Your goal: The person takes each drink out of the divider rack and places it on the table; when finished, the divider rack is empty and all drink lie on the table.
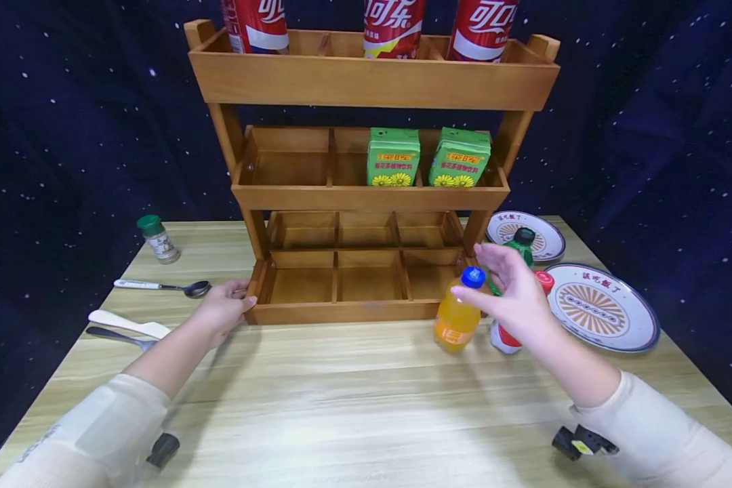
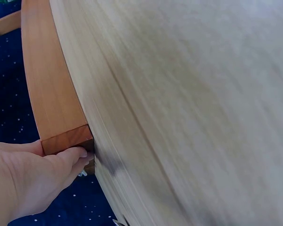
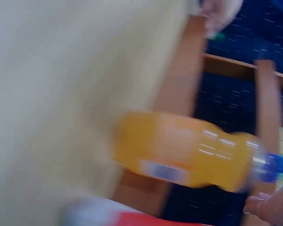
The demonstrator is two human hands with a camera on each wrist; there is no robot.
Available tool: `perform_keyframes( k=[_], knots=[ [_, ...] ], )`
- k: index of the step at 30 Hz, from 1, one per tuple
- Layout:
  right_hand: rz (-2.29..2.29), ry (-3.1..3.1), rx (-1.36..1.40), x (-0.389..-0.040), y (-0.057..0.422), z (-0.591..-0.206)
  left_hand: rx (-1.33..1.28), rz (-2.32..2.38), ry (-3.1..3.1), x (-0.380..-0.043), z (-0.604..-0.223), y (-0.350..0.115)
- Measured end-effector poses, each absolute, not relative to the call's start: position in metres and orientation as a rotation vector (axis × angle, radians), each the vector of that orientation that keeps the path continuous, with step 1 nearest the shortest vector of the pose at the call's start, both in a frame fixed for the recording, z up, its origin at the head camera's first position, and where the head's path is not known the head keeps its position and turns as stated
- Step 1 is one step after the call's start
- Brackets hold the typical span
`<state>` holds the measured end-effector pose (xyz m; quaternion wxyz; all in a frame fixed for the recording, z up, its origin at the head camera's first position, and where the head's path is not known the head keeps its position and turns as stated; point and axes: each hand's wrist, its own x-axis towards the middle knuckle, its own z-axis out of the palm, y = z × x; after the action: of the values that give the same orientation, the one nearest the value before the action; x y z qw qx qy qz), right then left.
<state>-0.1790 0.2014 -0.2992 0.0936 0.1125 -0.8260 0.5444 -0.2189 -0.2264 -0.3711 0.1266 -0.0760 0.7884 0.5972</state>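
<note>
Head view, left hand: grips rack at lower left corner.
Right hand: fingers extended, holding nothing, beside orange bottle.

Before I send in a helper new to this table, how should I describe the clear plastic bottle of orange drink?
Start at the brown wooden tiered rack and look at its bottom right front corner. The clear plastic bottle is there, near the person's right hand. Its orange colour and blue cap set it apart from the red-capped bottle and green bottle nearby.
</note>
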Motion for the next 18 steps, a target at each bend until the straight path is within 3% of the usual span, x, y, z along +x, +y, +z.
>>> perform_keyframes(
  k=[9, 18],
  knots=[
    [1.538, -2.325, 0.338, -0.223, 0.205, -0.211, -0.205, 1.745, 2.285, -0.219, -0.371, -0.227],
    [1.511, -2.520, 0.310, -0.281, 0.199, -0.195, -0.207, 1.767, 2.289, -0.220, -0.373, -0.226]
  ],
)
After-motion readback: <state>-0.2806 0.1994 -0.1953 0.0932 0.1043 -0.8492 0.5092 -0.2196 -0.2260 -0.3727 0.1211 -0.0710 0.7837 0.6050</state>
